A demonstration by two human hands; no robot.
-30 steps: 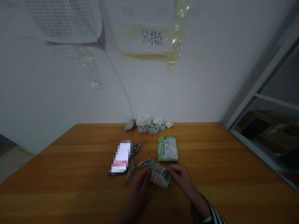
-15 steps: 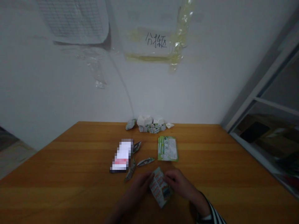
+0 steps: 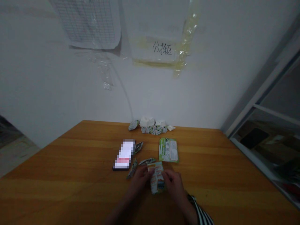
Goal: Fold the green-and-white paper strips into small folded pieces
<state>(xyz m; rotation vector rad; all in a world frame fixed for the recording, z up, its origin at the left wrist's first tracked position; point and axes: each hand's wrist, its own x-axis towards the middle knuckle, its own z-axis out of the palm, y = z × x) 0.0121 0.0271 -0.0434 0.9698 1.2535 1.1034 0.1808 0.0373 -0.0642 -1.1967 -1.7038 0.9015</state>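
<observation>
A small printed packet (image 3: pixel 155 178), pale with orange print and a dark picture, is held upright between my two hands over the table. My left hand (image 3: pixel 141 178) pinches its upper left edge, thumb on the front. At its upper right edge my right hand (image 3: pixel 172 182) grips it with thumb and fingers. Just beyond the packet lies a narrow crumpled wrapper (image 3: pixel 147 161). Another crumpled wrapper (image 3: pixel 132 168) rests beside my left hand. Farther off sits a stack of flat green and white packets (image 3: pixel 168 150).
A phone (image 3: pixel 125 154) with a blurred, lit screen lies on the wooden table (image 3: pixel 82 150), a dark wrapper (image 3: pixel 139 147) against its right side. Crumpled white and printed wrappers (image 3: pixel 154 128) are heaped by the wall. At the right stands a metal-framed shelf (image 3: pixel 276 112).
Both hands have moved slightly away from me with the packet, which has turned from a slant to nearly upright. The whole view has shifted a little.
</observation>
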